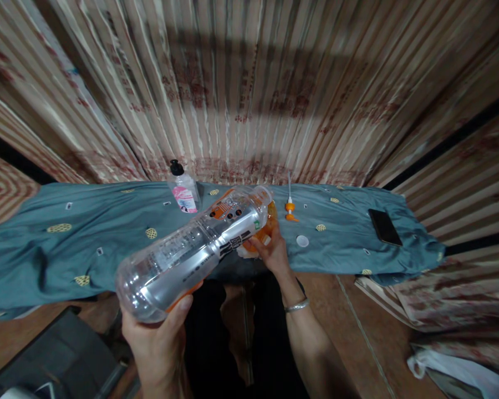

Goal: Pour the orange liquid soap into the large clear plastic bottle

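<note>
My left hand (158,332) grips the base of a large clear plastic bottle (183,260) with a silver and orange label. The bottle leans over the cloth with its uncapped neck up at the right. Behind that neck, my right hand (270,249) is closed on an orange bottle (271,221), which is partly hidden by the clear bottle. Whether the two mouths touch cannot be made out. To the right of my right hand lie an orange pump head (290,206) with a clear tube and a round white cap (302,241).
A clear pump bottle (184,191) with a black top and pink label stands at the back left. A black phone (385,226) lies at the right. Green patterned cloth (120,221) covers the narrow table. Striped curtains (249,83) hang behind it.
</note>
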Demonstrator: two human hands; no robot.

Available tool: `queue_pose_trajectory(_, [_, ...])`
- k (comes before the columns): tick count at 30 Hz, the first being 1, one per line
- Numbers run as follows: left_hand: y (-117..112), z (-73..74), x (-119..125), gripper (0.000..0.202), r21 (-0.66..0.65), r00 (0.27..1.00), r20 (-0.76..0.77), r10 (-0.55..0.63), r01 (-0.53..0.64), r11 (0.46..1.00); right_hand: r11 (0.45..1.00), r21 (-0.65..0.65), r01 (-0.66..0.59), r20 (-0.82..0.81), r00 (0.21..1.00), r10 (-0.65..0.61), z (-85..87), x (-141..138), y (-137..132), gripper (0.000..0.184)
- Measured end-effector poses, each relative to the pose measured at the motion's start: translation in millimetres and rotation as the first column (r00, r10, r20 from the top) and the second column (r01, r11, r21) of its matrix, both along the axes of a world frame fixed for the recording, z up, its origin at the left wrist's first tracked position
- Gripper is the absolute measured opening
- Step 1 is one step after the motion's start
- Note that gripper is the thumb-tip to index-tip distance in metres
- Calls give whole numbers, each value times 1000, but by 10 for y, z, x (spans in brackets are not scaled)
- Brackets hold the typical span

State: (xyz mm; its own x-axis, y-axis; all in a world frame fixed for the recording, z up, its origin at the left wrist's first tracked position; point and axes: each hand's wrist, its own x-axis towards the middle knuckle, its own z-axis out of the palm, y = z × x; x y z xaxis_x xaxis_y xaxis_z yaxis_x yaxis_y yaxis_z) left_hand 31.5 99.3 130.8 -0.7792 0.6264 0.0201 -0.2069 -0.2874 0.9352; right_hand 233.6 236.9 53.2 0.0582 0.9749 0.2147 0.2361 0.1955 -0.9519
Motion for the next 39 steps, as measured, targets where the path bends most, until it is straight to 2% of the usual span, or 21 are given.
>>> queue_pose_trajectory(20, [14,-29,-5,86,20,1000,1,23,-23,1000,1000,-3,-7,31,1000,7,-19,4,19,91])
queue_pose_trajectory(33, [17,11,32,79,25,999,-27,18,-18,1000,1000,4,23,25,999,-23,-29,-5,15,91])
queue_pose_trajectory(39, [11,11,10,85,7,1000,-12,24,-24,1000,1000,4,23,16,1000,-23,-4,-7,10,86])
